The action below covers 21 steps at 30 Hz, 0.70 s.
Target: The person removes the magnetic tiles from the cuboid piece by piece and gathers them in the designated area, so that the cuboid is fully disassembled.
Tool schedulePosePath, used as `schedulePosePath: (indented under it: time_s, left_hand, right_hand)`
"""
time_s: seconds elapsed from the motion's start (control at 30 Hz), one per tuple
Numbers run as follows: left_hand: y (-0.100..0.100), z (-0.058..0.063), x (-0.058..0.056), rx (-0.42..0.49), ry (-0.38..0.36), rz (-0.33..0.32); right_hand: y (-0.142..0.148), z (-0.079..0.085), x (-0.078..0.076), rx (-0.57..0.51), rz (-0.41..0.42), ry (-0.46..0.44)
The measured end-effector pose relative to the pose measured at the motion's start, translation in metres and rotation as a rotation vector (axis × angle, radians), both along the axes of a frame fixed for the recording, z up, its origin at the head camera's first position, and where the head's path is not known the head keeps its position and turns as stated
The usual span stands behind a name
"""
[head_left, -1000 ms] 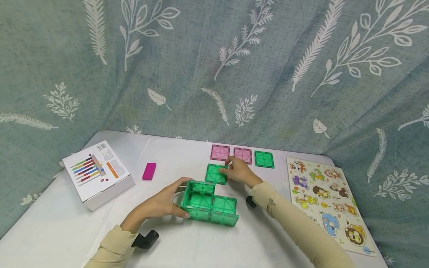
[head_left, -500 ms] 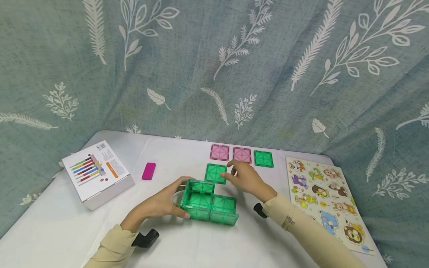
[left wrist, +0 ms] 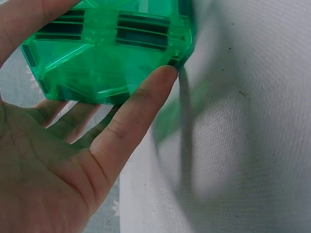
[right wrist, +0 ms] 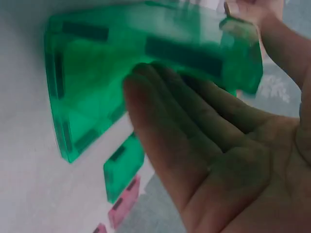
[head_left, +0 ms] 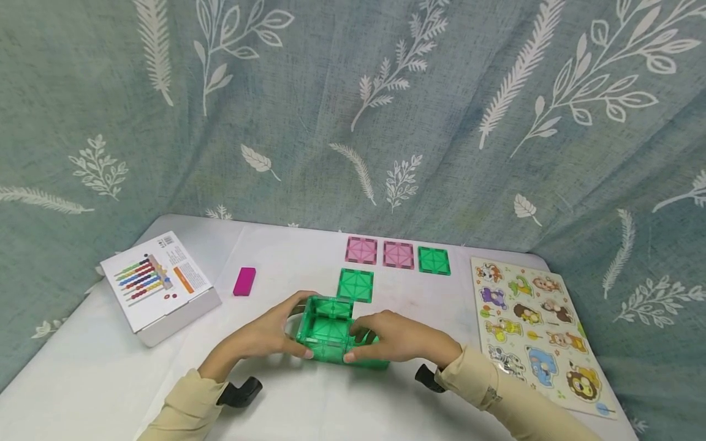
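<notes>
A green magnetic-tile structure (head_left: 326, 331) stands on the white table (head_left: 309, 398), open at the top. My left hand (head_left: 284, 332) grips its left end, thumb (left wrist: 141, 109) on the near wall and fingers over the far wall. Around its right part goes my right hand (head_left: 380, 340), thumb at the front edge, fingers (right wrist: 194, 136) lying over the tiles (right wrist: 97, 77). The right half of the structure is hidden under that hand. A loose green tile (head_left: 355, 285) lies flat just behind the structure.
Two pink tiles (head_left: 361, 250) (head_left: 398, 254) and a green tile (head_left: 434, 260) lie in a row at the back. An animal puzzle board (head_left: 537, 331) lies at the right, a white box (head_left: 160, 285) and a magenta block (head_left: 245, 281) at the left. A leaf-patterned curtain hangs behind.
My right hand let go of the loose green tile behind the structure and came back toward me onto the structure's right part. The left hand has kept its grip.
</notes>
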<state>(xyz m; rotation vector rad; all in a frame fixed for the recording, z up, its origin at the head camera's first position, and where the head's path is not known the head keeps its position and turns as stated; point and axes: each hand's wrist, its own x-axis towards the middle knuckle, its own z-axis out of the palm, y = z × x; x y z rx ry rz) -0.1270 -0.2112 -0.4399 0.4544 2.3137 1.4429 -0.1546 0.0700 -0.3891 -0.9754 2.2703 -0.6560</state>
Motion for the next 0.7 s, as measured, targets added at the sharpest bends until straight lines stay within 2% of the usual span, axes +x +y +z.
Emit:
schedulePosePath:
  time_s: [0.2,0.7]
  left_hand:
    - [0.000,-0.002,-0.001,0.000,0.014,-0.009]
    - [0.001,-0.001,-0.001,-0.002,0.011,0.013]
  right_hand:
    - [-0.006,-0.008,0.010,0.128,-0.019,0.087]
    - [-0.020,-0.023,0.029,0.195,-0.005,0.341]
